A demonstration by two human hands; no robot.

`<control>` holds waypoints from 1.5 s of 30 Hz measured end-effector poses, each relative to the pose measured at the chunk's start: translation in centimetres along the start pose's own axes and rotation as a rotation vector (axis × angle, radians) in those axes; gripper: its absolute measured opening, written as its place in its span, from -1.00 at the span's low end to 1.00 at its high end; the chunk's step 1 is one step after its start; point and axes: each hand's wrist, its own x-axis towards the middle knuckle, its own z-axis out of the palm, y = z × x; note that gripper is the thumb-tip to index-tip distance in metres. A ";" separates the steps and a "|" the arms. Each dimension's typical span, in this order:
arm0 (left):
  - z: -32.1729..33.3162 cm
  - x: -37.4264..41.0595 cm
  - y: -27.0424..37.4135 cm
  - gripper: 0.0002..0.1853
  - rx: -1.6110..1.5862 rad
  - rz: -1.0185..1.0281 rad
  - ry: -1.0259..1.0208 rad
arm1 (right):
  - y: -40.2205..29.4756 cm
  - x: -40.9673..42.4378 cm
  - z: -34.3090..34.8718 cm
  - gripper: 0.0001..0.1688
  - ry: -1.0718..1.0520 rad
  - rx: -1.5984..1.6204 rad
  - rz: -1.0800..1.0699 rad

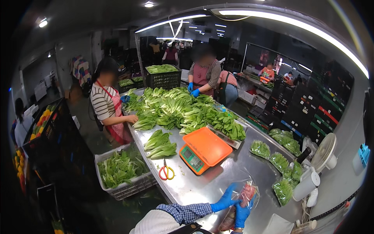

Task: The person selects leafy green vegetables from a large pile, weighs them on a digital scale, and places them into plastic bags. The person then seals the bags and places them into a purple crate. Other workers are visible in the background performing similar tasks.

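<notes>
My left hand (226, 199), in a blue glove, touches the left side of a clear plastic bag (248, 194) with red and pink printing, at the near part of the steel table (192, 191). My right hand (243, 213), also gloved in blue, grips the bag's lower part. Beneath my hands lies a dark reddish item in clear plastic (228, 220); its kind is unclear. An orange weighing scale (207, 146) stands farther off, with scissors (166, 172) to its left. Behind the scissors lie loose leafy greens (160, 144), and a large heap of greens (175, 105) covers the far part.
Bagged greens (282, 191), a white electric kettle (306, 184) and a fan (324, 152) stand at the right. A crate of leaves (125, 187) sits below the left table edge. Two co-workers stand at the heap, one at the left (108, 102), one across (204, 74).
</notes>
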 end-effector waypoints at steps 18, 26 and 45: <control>0.3 -10.5 -3.9 -0.54 -0.781 -0.875 -0.878 | 1.5 3.0 3.4 -0.15 -0.196 -0.367 -0.048; -5.9 -8.6 -1.0 -0.36 0.516 -0.390 -0.706 | 1.5 4.3 5.6 -0.06 -0.149 -0.556 0.041; 4.0 -7.1 2.9 -0.78 0.306 0.563 -0.594 | -2.3 2.5 3.9 -0.07 -0.117 -0.583 0.152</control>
